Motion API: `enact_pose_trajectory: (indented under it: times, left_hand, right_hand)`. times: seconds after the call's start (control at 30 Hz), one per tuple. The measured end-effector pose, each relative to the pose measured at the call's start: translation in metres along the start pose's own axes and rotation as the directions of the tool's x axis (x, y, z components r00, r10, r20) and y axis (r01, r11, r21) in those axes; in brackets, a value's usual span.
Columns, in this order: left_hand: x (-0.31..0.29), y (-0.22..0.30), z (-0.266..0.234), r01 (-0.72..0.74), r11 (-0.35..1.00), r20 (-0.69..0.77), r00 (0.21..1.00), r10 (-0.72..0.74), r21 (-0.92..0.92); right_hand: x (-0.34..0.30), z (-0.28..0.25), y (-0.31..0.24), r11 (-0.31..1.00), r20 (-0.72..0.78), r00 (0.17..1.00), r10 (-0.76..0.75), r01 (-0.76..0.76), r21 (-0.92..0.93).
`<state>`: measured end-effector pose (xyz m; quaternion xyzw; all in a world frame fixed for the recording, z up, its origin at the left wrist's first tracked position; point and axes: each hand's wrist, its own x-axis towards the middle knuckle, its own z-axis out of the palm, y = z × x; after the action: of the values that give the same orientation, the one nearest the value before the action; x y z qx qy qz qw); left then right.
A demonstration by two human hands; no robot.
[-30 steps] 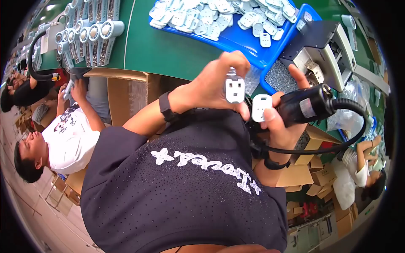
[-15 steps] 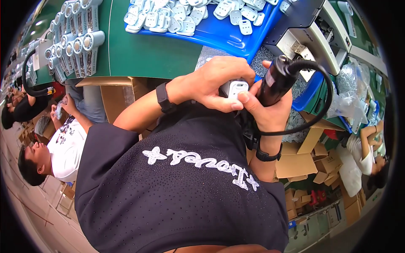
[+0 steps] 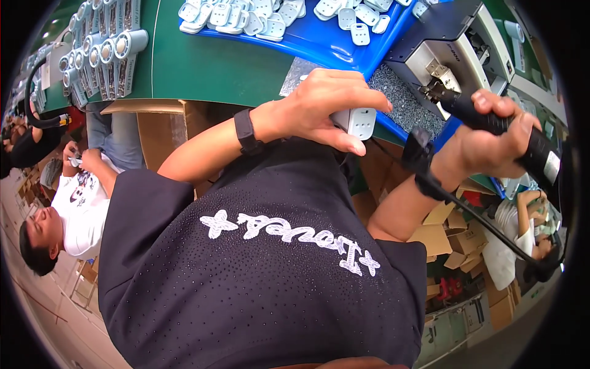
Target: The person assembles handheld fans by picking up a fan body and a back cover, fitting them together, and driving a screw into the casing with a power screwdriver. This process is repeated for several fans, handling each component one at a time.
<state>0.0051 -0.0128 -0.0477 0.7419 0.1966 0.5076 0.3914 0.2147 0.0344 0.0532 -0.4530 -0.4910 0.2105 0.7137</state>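
My left hand (image 3: 307, 107) is closed round a small white plastic housing (image 3: 364, 125), its end face with small holes turned up between thumb and fingers. Off to the right, my right hand (image 3: 491, 144) grips a black electric screwdriver (image 3: 544, 161) with a cable. The screwdriver lies tilted, its tip reaching the metal pick-up point of a grey screw feeder (image 3: 458, 58); whether a screw sits on the tip is too small to tell. The two hands are well apart.
A blue tray (image 3: 335, 46) holds many pale covers (image 3: 270, 21) at the back. Small screws (image 3: 399, 92) fill a tray by the feeder. Rows of light-blue fan handles (image 3: 110, 52) stand far left. Cardboard boxes (image 3: 161, 132) sit below the green table (image 3: 203, 71). Co-workers sit left and right.
My right hand has swung the screwdriver away from the housing, rightward to the screw feeder. My left hand still holds the housing, now tipped so its face shows more.
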Motion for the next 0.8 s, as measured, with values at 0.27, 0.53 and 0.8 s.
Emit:
enact_pose_trajectory:
  times: [0.27,0.53,0.8]
  left_hand:
    - [-0.004,-0.004,0.004,-0.068,0.998,-0.049,0.996,0.068,0.016]
    - [-0.002,0.001,0.000,0.040,0.999,-0.011,0.999,-0.040,0.004]
    - [0.002,-0.002,0.006,-0.047,0.998,-0.045,0.998,0.049,0.033]
  right_hand:
    - [-0.034,-0.010,-0.104,0.899,0.427,0.890,0.157,-0.308,0.312]
    - [-0.037,0.005,-0.105,0.855,0.490,0.872,-0.002,-0.253,0.453]
    - [-0.049,0.017,-0.096,0.888,0.465,0.884,0.038,-0.243,0.391]
